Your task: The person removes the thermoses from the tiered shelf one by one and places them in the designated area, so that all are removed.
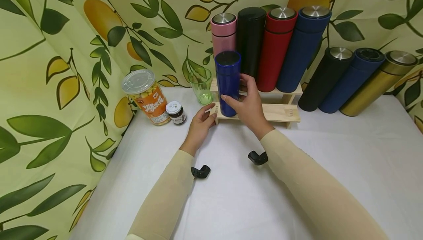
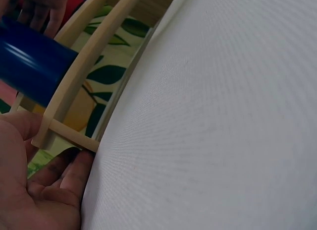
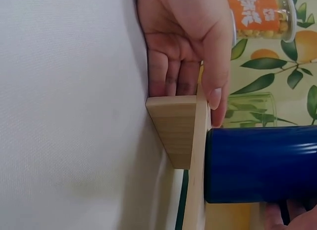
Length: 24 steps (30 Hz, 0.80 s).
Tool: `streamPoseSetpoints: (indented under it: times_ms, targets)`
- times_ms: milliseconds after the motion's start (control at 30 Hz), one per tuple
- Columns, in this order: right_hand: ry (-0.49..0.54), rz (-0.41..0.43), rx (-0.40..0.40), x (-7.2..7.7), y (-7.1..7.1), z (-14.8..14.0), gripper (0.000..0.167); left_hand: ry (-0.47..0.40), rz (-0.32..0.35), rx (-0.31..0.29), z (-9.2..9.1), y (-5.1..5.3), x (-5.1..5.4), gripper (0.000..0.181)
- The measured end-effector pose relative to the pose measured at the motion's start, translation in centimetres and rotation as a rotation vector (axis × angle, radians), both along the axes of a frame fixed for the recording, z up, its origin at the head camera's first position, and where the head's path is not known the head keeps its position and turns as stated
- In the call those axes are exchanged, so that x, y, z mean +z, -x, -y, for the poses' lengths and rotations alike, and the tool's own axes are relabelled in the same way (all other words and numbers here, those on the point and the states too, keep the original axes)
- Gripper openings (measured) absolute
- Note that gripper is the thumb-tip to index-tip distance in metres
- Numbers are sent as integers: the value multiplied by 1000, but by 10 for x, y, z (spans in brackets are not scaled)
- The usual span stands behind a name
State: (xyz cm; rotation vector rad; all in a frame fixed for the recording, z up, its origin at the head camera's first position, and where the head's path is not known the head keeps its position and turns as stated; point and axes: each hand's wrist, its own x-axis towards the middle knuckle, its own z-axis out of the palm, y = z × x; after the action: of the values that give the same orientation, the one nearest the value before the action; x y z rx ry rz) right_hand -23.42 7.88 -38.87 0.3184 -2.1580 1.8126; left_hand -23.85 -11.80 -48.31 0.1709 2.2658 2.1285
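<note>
A glossy blue thermos bottle [image 1: 228,86] stands upright at the left end of the lower step of a wooden two-step rack [image 1: 277,112]. My right hand [image 1: 249,108] grips this bottle from the right, thumb in front and fingers behind. At the rack's left end, my left hand [image 1: 201,122] holds the step, its thumb over the top and its other fingers down by the end leg [image 3: 173,126]. The right wrist view shows the bottle's base meeting the board. On the upper step, pink [image 1: 223,36], black [image 1: 251,42], red [image 1: 277,49] and dark blue [image 1: 304,49] bottles stand in a row.
Left of the rack stand a green glass [image 1: 201,86], a small white-lidded jar [image 1: 176,112] and a clear tub with an orange label [image 1: 147,97]. Black [image 1: 325,80], blue [image 1: 351,80] and gold [image 1: 378,84] bottles stand to the right. Patterned cloth [image 1: 99,49] hangs behind the white table [image 1: 231,196].
</note>
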Motion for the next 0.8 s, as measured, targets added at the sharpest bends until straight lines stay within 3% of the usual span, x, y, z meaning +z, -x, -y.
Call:
streamPoseSetpoints:
  times_ms: [800]
  targets:
    - [-9, -16, -25, -3, -17, -23, 77, -36, 0, -11, 0, -2, 1, 44]
